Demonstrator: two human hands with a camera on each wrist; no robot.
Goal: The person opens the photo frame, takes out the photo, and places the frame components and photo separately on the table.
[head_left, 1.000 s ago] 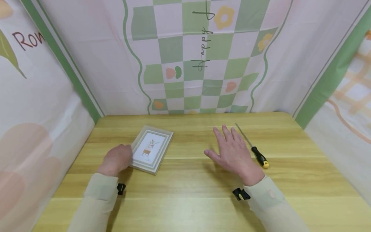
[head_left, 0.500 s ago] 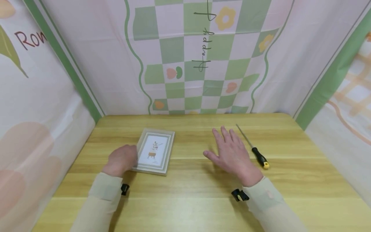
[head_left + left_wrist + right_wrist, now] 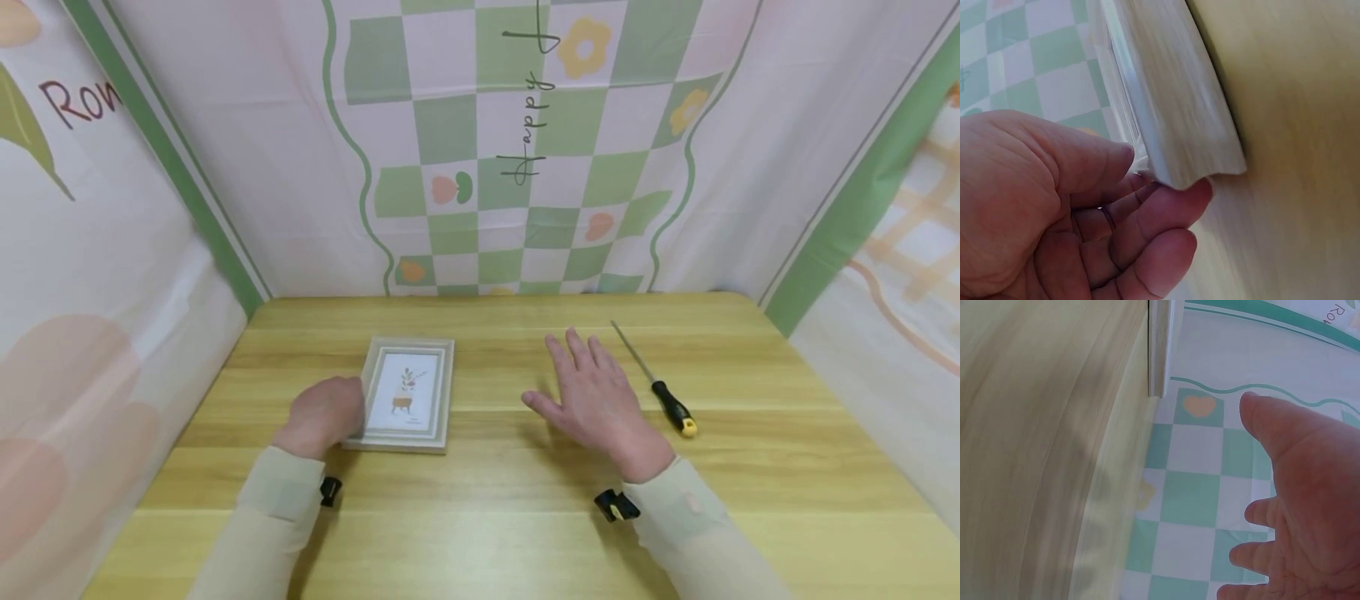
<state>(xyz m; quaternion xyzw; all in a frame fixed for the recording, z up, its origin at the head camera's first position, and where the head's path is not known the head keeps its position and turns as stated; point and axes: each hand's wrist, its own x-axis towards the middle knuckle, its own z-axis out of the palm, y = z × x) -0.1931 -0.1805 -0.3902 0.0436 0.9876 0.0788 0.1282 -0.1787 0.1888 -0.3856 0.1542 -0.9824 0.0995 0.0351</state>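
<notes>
Backdrop (image 3: 450,142) reads sideways "Happy" | left fingers (image 3: 1172,203) pinch picture frame (image 3: 408,396) | right fingers (image 3: 560,357) spread wide near screwdriver (image 3: 673,408)

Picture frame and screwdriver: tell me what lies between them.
In the head view, the right hand is between the picture frame and the screwdriver, with wooden tabletop showing between frame and hand.

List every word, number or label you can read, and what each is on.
"Happy": sideways on the back cloth; the stroke after it is unclear.
"Ro": on the left cloth; the next letter is incomplete.
Framed picture: tiny lettering, too small to read.
</notes>
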